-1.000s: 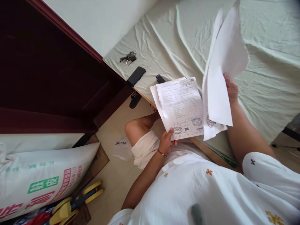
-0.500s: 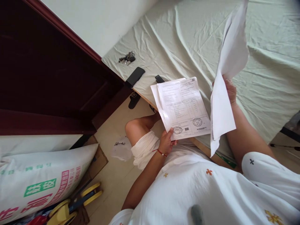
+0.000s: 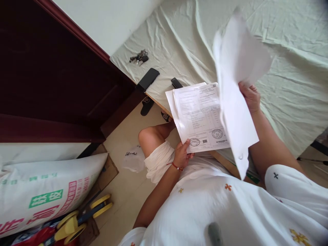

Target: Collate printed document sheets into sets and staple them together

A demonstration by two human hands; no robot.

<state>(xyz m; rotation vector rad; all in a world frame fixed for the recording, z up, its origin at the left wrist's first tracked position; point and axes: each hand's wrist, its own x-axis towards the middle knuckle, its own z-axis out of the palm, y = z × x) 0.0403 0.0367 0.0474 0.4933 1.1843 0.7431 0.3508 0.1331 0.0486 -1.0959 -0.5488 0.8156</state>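
Note:
Printed papers (image 3: 197, 112) with round and oval stamps lie fanned over my lap and the bed's edge. My left hand (image 3: 182, 155) grips their lower left corner, thumb on top. Raised on the right, my right hand (image 3: 250, 97) is closed around white sheets (image 3: 234, 75) that stand up and curl over. Their blank sides face me, and some are blurred by motion. The lower part of these sheets hangs over the right edge of the printed papers. My right hand's fingers are partly hidden behind the sheets.
On the pale green bed sheet (image 3: 179, 41) lie keys (image 3: 139, 57), a black phone (image 3: 149, 78) and a small black object (image 3: 176, 83). A dark red door (image 3: 51, 75) stands at left. Below it are a printed white sack (image 3: 51, 191) and a yellow wheeled thing (image 3: 70, 226).
The raised sheets in my right hand have swung left and fold further over the printed papers, covering more of their right side. My left hand keeps its hold.

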